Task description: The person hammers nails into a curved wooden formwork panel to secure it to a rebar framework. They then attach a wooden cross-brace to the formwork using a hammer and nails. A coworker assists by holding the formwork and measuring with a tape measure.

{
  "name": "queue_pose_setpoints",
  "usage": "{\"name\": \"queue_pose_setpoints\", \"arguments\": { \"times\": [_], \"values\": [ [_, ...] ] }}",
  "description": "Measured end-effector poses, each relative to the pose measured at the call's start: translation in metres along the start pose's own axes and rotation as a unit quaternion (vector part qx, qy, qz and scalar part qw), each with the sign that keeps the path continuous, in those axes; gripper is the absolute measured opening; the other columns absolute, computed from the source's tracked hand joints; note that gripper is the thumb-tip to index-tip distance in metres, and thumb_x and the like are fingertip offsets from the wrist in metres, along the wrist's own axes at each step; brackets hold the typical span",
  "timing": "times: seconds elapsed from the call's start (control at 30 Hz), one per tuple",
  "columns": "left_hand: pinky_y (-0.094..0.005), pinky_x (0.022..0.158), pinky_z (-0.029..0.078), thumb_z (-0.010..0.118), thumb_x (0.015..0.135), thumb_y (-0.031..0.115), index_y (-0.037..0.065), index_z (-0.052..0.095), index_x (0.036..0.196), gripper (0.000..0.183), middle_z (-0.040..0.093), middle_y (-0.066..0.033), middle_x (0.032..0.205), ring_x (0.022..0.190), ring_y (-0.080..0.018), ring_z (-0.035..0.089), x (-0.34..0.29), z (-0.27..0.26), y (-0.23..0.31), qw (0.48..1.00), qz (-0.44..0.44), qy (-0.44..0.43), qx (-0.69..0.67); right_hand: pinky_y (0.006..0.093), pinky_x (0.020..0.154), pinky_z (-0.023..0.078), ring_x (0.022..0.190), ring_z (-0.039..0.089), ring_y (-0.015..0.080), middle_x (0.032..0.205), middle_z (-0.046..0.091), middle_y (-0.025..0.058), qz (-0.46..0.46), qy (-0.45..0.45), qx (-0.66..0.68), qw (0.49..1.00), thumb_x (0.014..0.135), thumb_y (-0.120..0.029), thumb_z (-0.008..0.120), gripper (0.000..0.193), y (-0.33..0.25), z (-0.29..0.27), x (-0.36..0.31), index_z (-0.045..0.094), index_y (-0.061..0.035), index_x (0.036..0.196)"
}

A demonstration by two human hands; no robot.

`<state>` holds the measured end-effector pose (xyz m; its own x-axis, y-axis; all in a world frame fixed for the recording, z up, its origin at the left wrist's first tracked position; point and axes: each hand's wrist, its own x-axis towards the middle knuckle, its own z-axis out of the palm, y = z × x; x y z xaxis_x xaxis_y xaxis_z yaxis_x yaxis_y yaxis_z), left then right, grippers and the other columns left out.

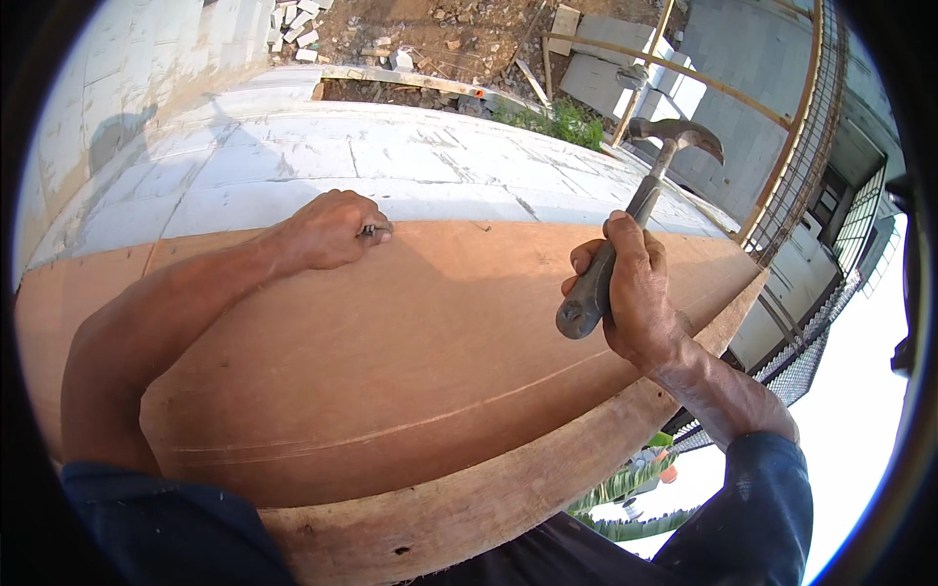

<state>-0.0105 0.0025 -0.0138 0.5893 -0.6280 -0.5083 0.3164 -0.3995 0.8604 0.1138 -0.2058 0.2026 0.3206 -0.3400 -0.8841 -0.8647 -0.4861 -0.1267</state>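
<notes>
My right hand (640, 283) is wrapped round the dark grip of a claw hammer (640, 205), raised over the right part of a reddish-brown plywood board (410, 332). The hammer's metal head points up and away from me, its claw toward the right. At the board's far edge my left hand (337, 231) is closed, fingertips pinching a small dark piece that looks like a nail (371, 230). Most of that piece is hidden by the fingers. The hammer head is well apart from the left hand.
A thick wooden beam (469, 508) runs along the board's near edge. Beyond the board lies a pale block wall (342, 151). Farther off are rubble (440, 39), green weeds (562, 125), and timber poles (703, 73) with a wire-mesh frame (816, 127) at right.
</notes>
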Motion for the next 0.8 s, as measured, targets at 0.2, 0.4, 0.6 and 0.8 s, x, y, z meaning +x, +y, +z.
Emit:
{"name": "queue_pose_setpoints", "arguments": {
  "times": [0.2,0.4,0.6,0.8],
  "values": [
    [-0.0425,0.083,0.051,0.064,0.093,0.018,0.0,0.072,0.1,0.021,0.07,-0.0166,0.099,0.095,-0.0339,0.065,-0.002,-0.003,0.003,0.999,-0.031,-0.004,-0.012,0.0259,0.039,0.049,0.045,0.059,0.0157,0.067,0.059,0.0089,0.127,-0.195,-0.031,0.972,0.1,-0.035,0.043,0.032,0.011,0.0,0.021,0.05,-0.0044,0.095],
    [-0.0421,0.084,0.052,0.065,0.092,0.021,0.004,0.072,0.108,0.024,0.071,-0.0176,0.101,0.094,-0.0342,0.067,0.003,-0.014,0.02,0.996,-0.065,-0.055,0.023,0.0329,0.045,0.052,0.055,0.062,0.0166,0.074,0.057,0.0096,-0.078,-0.067,0.025,0.994,0.101,-0.038,0.039,0.045,0.006,-0.03,0.012,0.044,0.0062,0.107],
    [-0.0422,0.085,0.052,0.069,0.089,0.024,0.006,0.073,0.11,0.028,0.072,-0.018,0.1,0.095,-0.0341,0.068,0.01,-0.029,0.034,0.985,-0.118,-0.076,0.101,0.0368,0.049,0.049,0.054,0.058,0.0216,0.076,0.058,0.0143,0.186,-0.179,-0.035,0.965,0.098,-0.025,0.045,0.031,0.02,-0.009,0.011,0.048,0.0054,0.103],
    [-0.0205,0.041,0.037,0.029,0.085,0.086,0.002,0.054,0.137,0.101,0.062,-0.0078,0.078,0.047,-0.0053,0.047,0.033,-0.072,0.138,0.972,-0.194,0.022,-0.133,0.0278,0.05,0.052,0.056,0.059,0.0135,0.072,0.061,0.0052,-0.158,-0.134,0.024,0.978,0.095,-0.025,0.055,0.022,-0.003,-0.1,-0.031,0.055,-0.0025,0.098]
  ]
}}
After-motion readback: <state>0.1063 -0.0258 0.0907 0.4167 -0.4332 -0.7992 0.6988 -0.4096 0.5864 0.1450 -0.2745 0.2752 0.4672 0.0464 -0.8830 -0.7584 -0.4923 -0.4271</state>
